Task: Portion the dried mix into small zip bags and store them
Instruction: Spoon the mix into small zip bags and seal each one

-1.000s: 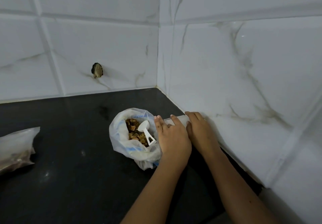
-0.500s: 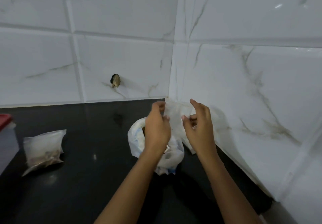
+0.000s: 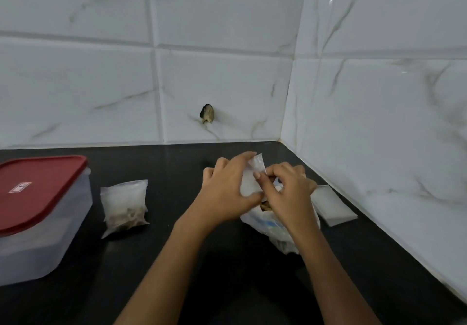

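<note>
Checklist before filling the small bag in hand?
1. Small clear zip bag held by left hand and right hand: ok.
2. Its mouth open: cannot tell.
3. Large white plastic bag of brown dried mix open under the hands: ok.
4. Spare flat clear bags by the right wall: ok.
5. Filled zip bag standing on the black countertop: ok.
6. Translucent box with red lid open for storing: not ok, lid on.

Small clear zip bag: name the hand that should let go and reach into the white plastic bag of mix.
Right, probably: the right hand pinches the small clear zip bag at its edge, directly over the white plastic bag of mix; the left hand grips the zip bag more fully.
</note>
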The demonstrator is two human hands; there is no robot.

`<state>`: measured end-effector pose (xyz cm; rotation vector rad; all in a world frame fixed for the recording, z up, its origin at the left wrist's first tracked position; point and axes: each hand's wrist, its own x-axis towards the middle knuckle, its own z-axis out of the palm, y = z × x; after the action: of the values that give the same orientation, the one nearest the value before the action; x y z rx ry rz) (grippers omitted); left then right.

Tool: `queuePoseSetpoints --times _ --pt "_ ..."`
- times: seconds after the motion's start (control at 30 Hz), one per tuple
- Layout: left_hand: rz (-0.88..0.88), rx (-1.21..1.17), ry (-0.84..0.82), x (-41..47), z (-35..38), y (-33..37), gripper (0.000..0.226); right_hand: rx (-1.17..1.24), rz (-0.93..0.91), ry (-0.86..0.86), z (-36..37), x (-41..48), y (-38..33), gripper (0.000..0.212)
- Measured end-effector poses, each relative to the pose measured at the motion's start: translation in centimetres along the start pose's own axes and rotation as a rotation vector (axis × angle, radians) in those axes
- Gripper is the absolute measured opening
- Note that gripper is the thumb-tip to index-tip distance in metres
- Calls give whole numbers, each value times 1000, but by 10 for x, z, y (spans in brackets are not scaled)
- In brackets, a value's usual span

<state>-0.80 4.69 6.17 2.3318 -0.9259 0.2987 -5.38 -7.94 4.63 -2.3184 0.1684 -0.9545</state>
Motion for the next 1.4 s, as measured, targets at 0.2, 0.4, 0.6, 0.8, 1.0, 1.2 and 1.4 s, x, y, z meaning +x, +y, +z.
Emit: queuePoseSetpoints --times 0.2,0.4,0.6,0.8,1.0,1.2,1.4 --pt "15 161 47 -2 13 -6 74 191 53 -96 -2 -7 -5 8" --pt "94 95 26 -1 5 -12 63 282 10 -77 -3 -7 -3 14" --pt "72 -58 -51 -2 8 -9 62 321 37 -169 -4 -7 -1 22" --pt "-8 -103 -139 1 4 -16 70 -5 172 -118 -35 3 15 24" --pt "6 -183 -176 2 4 -17 71 -401 246 -544 -45 -1 17 31" --pt "-6 -328 -141 -1 3 -18 70 155 125 -284 -43 -2 -11 28" --pt "11 -408 -144 -1 4 -23 48 486 302 -560 -33 4 -21 21"
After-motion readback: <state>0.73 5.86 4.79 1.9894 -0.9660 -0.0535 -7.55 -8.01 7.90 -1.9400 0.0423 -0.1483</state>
